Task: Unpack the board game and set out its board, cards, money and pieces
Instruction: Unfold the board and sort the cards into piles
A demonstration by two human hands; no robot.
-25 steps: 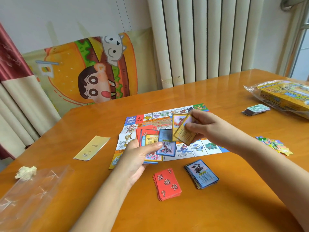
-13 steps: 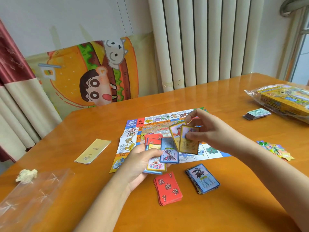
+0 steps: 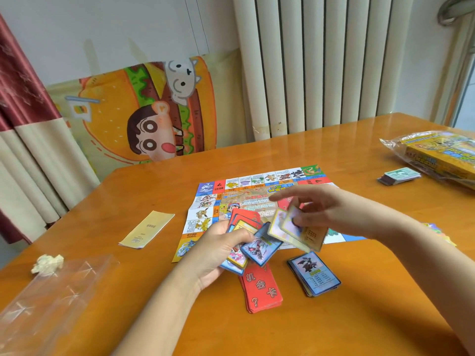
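Head view: the left hand (image 3: 218, 250) has its grip closed around a fan of cards (image 3: 257, 249) over the near edge of the board (image 3: 257, 194). The right hand (image 3: 334, 211) pinches two yellow cards (image 3: 300, 233), which are blurred. A red pile (image 3: 262, 289) and a blue pile (image 3: 314, 274) lie on the worktop (image 3: 334, 330). The right arm half hides the pieces (image 3: 442, 235), and the box (image 3: 442, 155) is cut off.

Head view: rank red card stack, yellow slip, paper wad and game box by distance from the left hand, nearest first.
From the left hand:
1. red card stack: just right of it, on the person's side.
2. yellow slip: to its left.
3. paper wad: far left, near the table edge.
4. game box: far right, at the back.
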